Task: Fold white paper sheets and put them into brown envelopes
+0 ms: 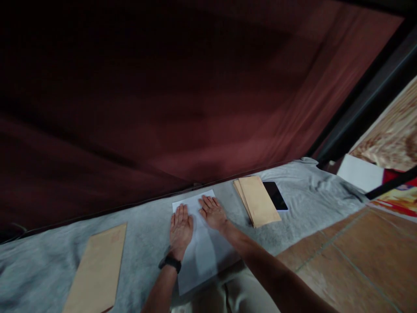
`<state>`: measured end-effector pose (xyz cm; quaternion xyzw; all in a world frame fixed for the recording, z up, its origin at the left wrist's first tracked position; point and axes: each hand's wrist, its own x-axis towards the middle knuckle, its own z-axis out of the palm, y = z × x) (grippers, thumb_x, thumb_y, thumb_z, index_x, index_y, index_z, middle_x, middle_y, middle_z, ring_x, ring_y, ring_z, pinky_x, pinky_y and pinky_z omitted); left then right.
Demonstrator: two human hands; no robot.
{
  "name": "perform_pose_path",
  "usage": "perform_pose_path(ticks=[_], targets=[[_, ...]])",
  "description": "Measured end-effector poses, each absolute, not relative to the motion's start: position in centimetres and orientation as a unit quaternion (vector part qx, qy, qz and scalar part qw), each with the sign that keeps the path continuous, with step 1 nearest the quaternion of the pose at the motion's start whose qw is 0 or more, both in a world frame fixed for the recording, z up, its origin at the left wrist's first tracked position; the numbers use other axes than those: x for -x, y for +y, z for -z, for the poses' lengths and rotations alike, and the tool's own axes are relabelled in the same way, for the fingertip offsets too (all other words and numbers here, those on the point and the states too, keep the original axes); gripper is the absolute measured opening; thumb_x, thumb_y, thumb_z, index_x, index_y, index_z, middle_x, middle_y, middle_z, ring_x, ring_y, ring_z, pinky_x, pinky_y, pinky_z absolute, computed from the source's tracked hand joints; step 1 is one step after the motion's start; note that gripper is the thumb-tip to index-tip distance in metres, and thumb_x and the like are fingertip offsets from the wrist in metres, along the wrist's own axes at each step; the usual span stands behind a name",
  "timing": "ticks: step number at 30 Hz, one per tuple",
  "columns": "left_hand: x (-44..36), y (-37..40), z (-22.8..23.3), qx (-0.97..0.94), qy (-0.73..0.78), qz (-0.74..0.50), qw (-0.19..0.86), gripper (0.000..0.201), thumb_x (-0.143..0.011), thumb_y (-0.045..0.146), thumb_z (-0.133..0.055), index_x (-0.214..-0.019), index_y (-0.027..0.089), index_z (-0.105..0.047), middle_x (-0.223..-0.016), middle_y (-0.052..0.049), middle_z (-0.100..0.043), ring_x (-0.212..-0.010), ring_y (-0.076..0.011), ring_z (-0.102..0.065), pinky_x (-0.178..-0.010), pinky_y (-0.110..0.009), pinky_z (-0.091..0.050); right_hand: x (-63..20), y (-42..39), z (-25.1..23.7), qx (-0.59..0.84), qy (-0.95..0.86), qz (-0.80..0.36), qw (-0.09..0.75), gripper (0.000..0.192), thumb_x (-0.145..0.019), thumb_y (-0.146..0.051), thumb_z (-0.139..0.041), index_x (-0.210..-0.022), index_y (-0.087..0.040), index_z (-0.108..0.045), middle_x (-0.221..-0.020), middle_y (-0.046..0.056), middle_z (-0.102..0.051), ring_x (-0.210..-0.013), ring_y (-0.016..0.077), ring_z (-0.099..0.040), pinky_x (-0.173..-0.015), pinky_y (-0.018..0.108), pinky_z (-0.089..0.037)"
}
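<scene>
Pressing left hand (pixel 181 227), right hand (pixel 213 212) flat on white paper (pixel 203 252)

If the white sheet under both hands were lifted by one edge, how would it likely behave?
The white sheet looks thin and lies flat, so it would probably flop and bend. It likely weighs little; the left hand and right hand press it down. The grey cloth beneath looks soft and wrinkled, so pushing may crease the sheet.
</scene>
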<state>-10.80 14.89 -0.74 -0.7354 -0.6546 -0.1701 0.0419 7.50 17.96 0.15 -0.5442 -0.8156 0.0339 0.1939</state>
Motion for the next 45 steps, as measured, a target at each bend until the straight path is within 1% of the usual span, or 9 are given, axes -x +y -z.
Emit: perform_pose_path(ticks=[8,12,14,18,22,26,31,40,45], targets=[[12.6,14.4,0.8,0.715,-0.672,0.187,0.049,0.062,-0.099,0.033,-0.024,-0.151,0.004,-0.04,-0.154,-0.021,-0.045,-0.147,-0.0296,-0.037,-0.121,-0.053,-0.026,-10.8,19.7,-0.8,0.615,-0.769,-0.039,0.168,0.052,-0.106,-0.039,-0.039,-0.152,-0.015,-0.043,-0.158,0.011,-0.04,-0.146,0.025,-0.038,-0.123,0.046,-0.024],[13.2,14.4,0.0,0.722,-0.661,0.202,0.032,0.062,-0.1,0.035,-0.023,-0.15,0.003,-0.041,-0.152,-0.022,-0.047,-0.146,-0.0304,-0.039,-0.12,-0.055,-0.029,-11.6,18.2,-1.5,0.63,-0.756,-0.033,0.176,0.052,-0.105,-0.034,-0.04,-0.151,-0.01,-0.043,-0.155,0.015,-0.044,-0.145,0.0257,-0.04,-0.12,0.046,-0.03],[13.1,13.5,-0.5,0.729,-0.649,0.217,0.025,0.062,-0.1,0.036,-0.023,-0.151,0.005,-0.04,-0.153,-0.022,-0.047,-0.147,-0.0295,-0.038,-0.12,-0.053,-0.031,-11.7,15.6,-1.7,0.606,-0.771,-0.019,0.195,0.052,-0.105,-0.032,-0.04,-0.152,-0.011,-0.041,-0.156,0.015,-0.043,-0.144,0.0254,-0.042,-0.119,0.046,-0.034],[11.5,8.5,-1.1,0.776,-0.592,0.216,0.014,0.058,-0.102,0.035,-0.026,-0.155,0.012,-0.032,-0.159,-0.015,-0.041,-0.15,-0.0253,-0.033,-0.122,-0.049,-0.03,-11.6,8.2,-1.6,0.492,-0.844,-0.026,0.213,0.055,-0.104,-0.034,-0.045,-0.156,-0.022,-0.035,-0.162,0.007,-0.034,-0.147,0.0233,-0.036,-0.121,0.043,-0.032],[9.3,2.0,-0.6,0.844,-0.511,0.162,0.019,0.058,-0.102,0.036,-0.034,-0.157,0.02,-0.029,-0.16,-0.01,-0.041,-0.149,-0.0233,-0.035,-0.12,-0.049,-0.033,-12.2,2.5,-0.7,0.432,-0.88,-0.05,0.192,0.051,-0.103,-0.037,-0.05,-0.152,-0.026,-0.043,-0.158,0.005,-0.041,-0.145,0.0231,-0.04,-0.121,0.045,-0.03],[9.7,-1.4,0.0,0.84,-0.517,0.153,0.055,0.061,-0.099,0.045,-0.044,-0.155,0.021,-0.035,-0.158,-0.01,-0.043,-0.147,-0.0262,-0.038,-0.118,-0.05,-0.036,-13.8,1.1,0.1,0.454,-0.868,-0.012,0.203,0.05,-0.101,-0.038,-0.053,-0.148,-0.023,-0.049,-0.156,0.008,-0.045,-0.142,0.0238,-0.044,-0.12,0.044,-0.032],[12.9,-2.7,0.5,0.823,-0.537,0.169,0.076,0.062,-0.099,0.046,-0.042,-0.154,0.019,-0.036,-0.155,-0.013,-0.047,-0.144,-0.0265,-0.043,-0.118,-0.048,-0.038,-16.8,0.9,0.3,0.479,-0.848,0.023,0.225,0.052,-0.101,-0.036,-0.052,-0.149,-0.017,-0.048,-0.15,0.012,-0.052,-0.137,0.026,-0.051,-0.117,0.047,-0.037],[14.6,-3.3,0.9,0.814,-0.551,0.163,0.083,0.06,-0.097,0.045,-0.043,-0.149,0.015,-0.045,-0.152,-0.015,-0.05,-0.141,-0.0275,-0.047,-0.113,-0.047,-0.043,-17.9,-0.4,-0.5,0.509,-0.831,0.031,0.221,0.053,-0.102,-0.035,-0.05,-0.151,-0.014,-0.044,-0.153,0.013,-0.048,-0.142,0.0257,-0.044,-0.12,0.048,-0.033],[11.5,-2.9,-1.2,0.826,-0.553,0.105,0.032,0.054,-0.095,0.029,-0.043,-0.147,0.019,-0.048,-0.155,-0.011,-0.047,-0.144,-0.027,-0.043,-0.116,-0.051,-0.039,-15.5,0.0,-1.1,0.464,-0.865,-0.001,0.194,0.054,-0.102,-0.04,-0.053,-0.151,-0.02,-0.045,-0.156,0.009,-0.045,-0.144,0.0237,-0.041,-0.122,0.048,-0.029]])
